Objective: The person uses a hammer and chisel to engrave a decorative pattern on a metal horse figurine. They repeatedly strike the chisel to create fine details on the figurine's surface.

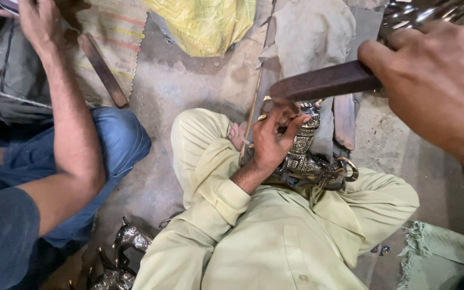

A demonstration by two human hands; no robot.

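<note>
- Down between the person's crossed legs sits an ornate metal piece (pixel 308 157), silver with brass-coloured patterned bands and a ring at its right end, resting in the lap just above the pale yellow-green trousers.
- Its upper part is covered by the left hand (pixel 270 142); the grip is clamped on the ornate metal piece, with the fingers curled over the top edge.
- Directly over those fingers hangs the blunt end of a flat bar (pixel 323 81), dark and rusty brown. It looks to be touching or just clear of them; I cannot tell which.
- The right hand (pixel 437 80), close to the camera, has its grip closed tight round the other end of the flat bar.
- Judged from this, the knuckles are the likeliest thing to be caught, because they lie right under the bar's end.
- The piece could also twist or slide off the lap, since only one hand and soft cloth steady it.
- A bare foot (pixel 236 134) lies just beside the piece, so a slip leftward might reach it.
- A co-worker's arm (pixel 65 126) and blue-jeaned knee are near on the left, though well apart from the bar.
- Around them lie the concrete floor (pixel 178 86), a yellow sack (pixel 205 24), a striped cloth (pixel 115 32), a green rag (pixel 441 258) and a small shiny figure (pixel 130 239).
</note>
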